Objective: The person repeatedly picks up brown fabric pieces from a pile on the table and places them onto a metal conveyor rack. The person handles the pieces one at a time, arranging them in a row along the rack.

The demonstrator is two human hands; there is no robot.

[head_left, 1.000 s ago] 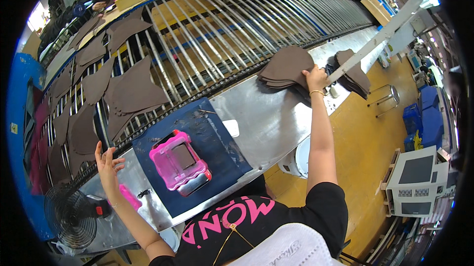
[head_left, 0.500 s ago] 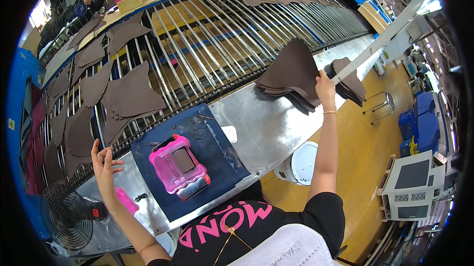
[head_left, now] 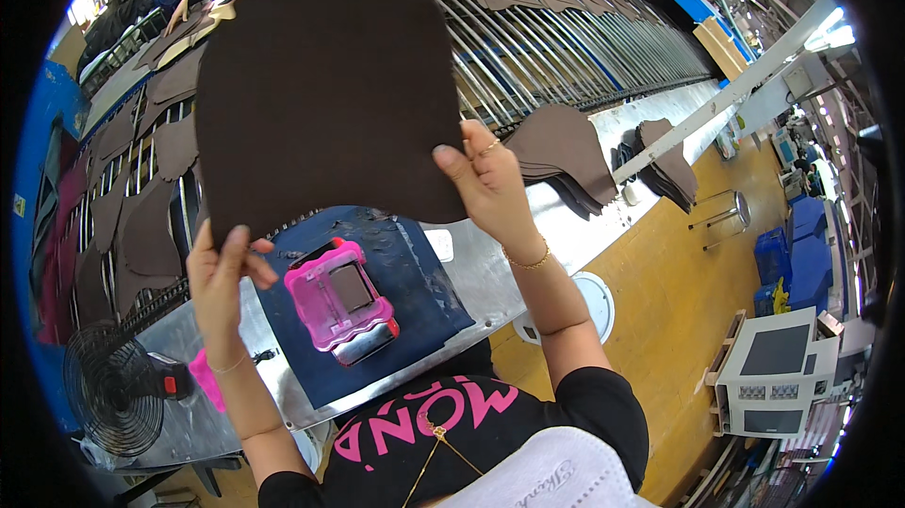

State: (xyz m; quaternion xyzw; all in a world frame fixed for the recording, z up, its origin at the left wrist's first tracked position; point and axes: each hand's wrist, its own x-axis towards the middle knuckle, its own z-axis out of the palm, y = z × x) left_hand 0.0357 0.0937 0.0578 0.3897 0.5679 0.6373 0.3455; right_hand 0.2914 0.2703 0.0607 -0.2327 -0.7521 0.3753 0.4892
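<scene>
Left grip [head_left: 226, 272] and right grip [head_left: 490, 188] each pinch a lower corner of a dark brown panel [head_left: 330, 93], neither hand nearer. Raised, it extends away from the body, with no clear long axis. Nearer the body, a pink case [head_left: 309, 305] occupies the blue mat [head_left: 429, 319] on the counter [head_left: 485, 289]. Brown pieces [head_left: 570, 145] lie stacked rightward; the panel partly hides the rod conveyor [head_left: 514, 70].

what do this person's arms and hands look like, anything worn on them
Short black sleeves leave the forearms bare. The right hand has a thin ring, and a gold-coloured chain bracelet circles that wrist. The left hand has a finer bracelet at its wrist. Neither hand wears a glove.
</scene>
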